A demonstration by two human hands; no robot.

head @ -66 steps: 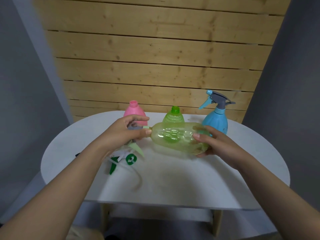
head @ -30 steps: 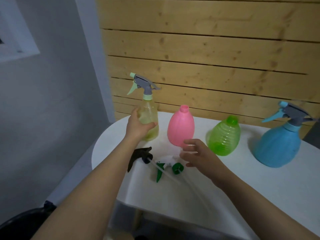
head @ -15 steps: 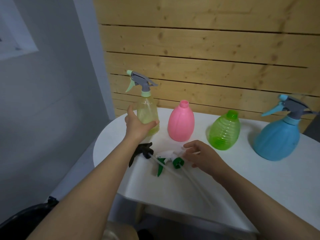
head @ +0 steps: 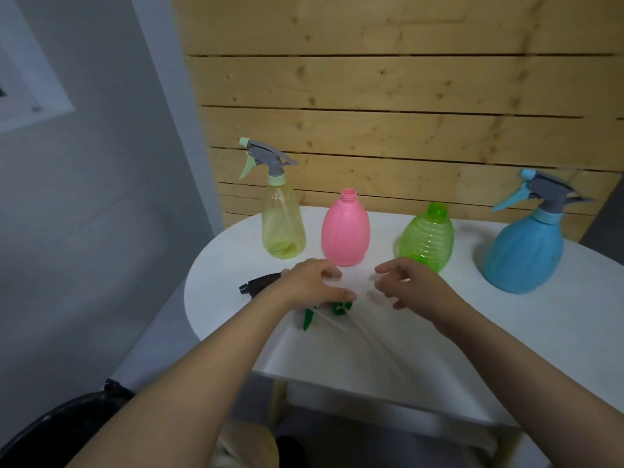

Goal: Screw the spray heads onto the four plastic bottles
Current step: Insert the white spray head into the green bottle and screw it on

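the left hand has let go of the yellow bottle and now hangs loosely over the loose spray heads; the right hand hovers relaxed too, holding nothing. two bottles are capped, so the pink bottle and green bottle remain. all stand on a white round table before a wooden slat wall.
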